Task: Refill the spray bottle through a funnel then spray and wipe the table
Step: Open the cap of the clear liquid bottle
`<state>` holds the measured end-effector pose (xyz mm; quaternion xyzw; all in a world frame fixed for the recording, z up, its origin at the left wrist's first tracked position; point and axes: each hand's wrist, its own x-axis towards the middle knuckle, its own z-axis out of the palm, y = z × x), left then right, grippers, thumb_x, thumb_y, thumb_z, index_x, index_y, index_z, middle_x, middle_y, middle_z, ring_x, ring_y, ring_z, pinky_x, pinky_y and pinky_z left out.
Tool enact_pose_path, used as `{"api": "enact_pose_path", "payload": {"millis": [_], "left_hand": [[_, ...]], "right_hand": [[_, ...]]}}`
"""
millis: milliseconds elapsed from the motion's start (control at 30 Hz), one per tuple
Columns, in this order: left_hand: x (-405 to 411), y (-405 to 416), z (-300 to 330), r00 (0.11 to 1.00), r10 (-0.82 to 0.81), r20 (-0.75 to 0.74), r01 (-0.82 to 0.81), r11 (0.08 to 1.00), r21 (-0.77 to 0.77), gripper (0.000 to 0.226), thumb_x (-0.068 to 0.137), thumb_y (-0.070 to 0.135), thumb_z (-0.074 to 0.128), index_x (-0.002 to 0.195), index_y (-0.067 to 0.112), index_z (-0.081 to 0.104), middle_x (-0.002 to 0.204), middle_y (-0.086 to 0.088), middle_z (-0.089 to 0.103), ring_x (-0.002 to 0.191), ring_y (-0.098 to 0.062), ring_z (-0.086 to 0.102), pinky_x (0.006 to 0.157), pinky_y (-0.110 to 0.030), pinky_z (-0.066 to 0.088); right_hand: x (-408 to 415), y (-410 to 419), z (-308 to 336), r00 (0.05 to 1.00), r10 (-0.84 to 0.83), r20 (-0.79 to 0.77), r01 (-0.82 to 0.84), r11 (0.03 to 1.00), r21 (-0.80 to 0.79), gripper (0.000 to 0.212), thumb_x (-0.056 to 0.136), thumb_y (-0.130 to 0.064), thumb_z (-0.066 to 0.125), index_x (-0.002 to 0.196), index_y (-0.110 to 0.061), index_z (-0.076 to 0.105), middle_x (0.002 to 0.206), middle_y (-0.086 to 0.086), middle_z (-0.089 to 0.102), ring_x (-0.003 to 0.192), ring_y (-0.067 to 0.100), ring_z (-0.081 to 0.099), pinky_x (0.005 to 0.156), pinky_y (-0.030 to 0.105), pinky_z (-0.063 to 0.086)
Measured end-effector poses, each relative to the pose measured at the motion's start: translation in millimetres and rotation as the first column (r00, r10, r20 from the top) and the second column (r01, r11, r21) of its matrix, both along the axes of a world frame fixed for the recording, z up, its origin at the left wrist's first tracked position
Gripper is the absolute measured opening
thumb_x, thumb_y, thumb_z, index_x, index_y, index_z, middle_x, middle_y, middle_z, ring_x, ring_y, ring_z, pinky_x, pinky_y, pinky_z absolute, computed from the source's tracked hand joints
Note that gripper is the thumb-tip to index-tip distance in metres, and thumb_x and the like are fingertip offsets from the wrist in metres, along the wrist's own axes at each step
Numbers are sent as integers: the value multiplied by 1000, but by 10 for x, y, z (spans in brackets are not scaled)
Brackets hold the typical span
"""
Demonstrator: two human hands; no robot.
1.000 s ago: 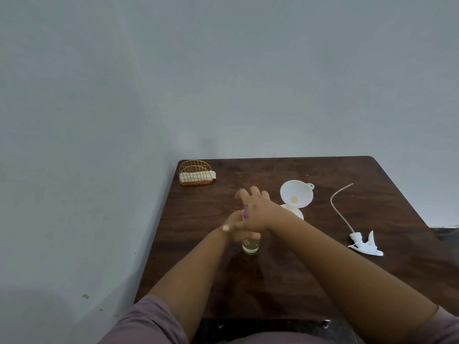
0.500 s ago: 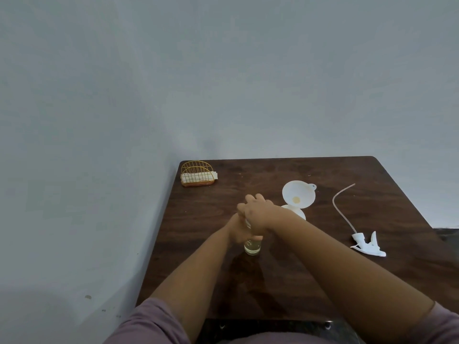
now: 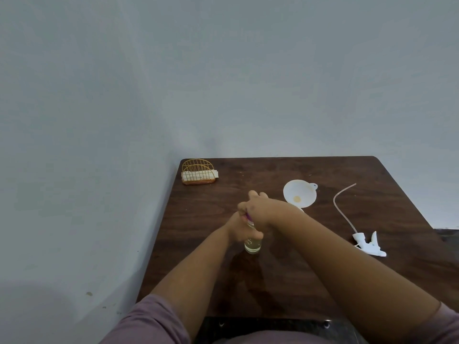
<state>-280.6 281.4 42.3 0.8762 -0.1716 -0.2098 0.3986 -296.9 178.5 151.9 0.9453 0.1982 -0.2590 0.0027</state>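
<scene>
The spray bottle (image 3: 296, 210), white and mostly hidden behind the right forearm, stood on the dark wooden table (image 3: 285, 281) with the white funnel (image 3: 299, 194) seated in its neck, at about two o'clock from both hands. The left hand (image 3: 239, 228) curled round a small clear bottle (image 3: 252, 245) holding a little yellowish liquid near the table's centre, and the right hand (image 3: 257, 209) curled over its top, gripping a purple cap that barely showed between the fingers; whether the cap was on or off could not be made out. The white trigger sprayer (image 3: 369, 245) with its long dip tube lay on the table at three o'clock from the hands, well apart. A gold wire holder (image 3: 198, 171) with white paper sat at eleven o'clock, in the far left corner. Purple sleeves were cut off by the lower edge.
</scene>
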Motion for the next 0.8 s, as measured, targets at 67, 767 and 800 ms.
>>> {"api": "enact_pose_path", "payload": {"millis": [67, 767, 800], "left_hand": [[29, 20, -77, 1000, 1, 6, -1, 1000, -18, 61, 67, 19, 72, 121, -6, 58, 112, -8, 59, 108, -3, 53, 90, -19, 43], [57, 19, -59, 1000, -19, 9, 19, 999, 33, 32, 72, 6, 74, 102, 3, 64, 101, -9, 65, 95, -21, 62, 86, -39, 54], [56, 19, -68, 1000, -3, -4, 3, 1000, 21, 29, 71, 6, 74, 98, 4, 65, 98, -7, 66, 92, -19, 63, 85, -40, 54]], "right_hand": [[-3, -40, -28, 1000, 27, 6, -28, 987, 155, 34, 78, -3, 61, 101, -26, 54, 117, 2, 35, 111, 24, 37, 89, 41, 46], [62, -132, -119, 973, -220, 67, 193, 939, 284, 60, 81, -56, 62, 127, -28, 38, 126, 4, 34, 119, 29, 37, 94, 45, 45], [53, -98, -148, 940, -315, 129, 272, 923, 271, 60, 84, -63, 54, 125, -22, 40, 125, 7, 40, 116, 30, 43, 91, 44, 44]]}}
